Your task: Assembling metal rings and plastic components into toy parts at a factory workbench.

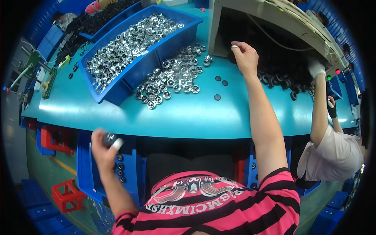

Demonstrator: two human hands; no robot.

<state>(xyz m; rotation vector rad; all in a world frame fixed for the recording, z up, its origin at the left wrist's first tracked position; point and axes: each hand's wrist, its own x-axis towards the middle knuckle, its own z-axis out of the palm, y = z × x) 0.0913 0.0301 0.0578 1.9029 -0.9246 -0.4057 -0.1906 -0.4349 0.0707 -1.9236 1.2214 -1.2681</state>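
My left hand (104, 145) is below the front edge of the teal table (188, 113), fingers closed around a small dark round part, over a blue bin (84, 164) holding black round parts. My right hand (244, 56) reaches far across the table to the mouth of a grey machine housing (250, 11), fingers curled with a pale cot on one fingertip; whether it holds a part I cannot tell. A heap of shiny metal rings (174, 76) lies loose left of that hand. Three black discs (220, 83) lie beside it.
A blue tray (133, 74) full of metal rings stands at back left, with a pile of black parts (88, 23) behind it. Black rings (280, 80) lie inside the machine opening. Another person (333, 152) in white reaches up at right. A red stool (68, 196) stands on the floor.
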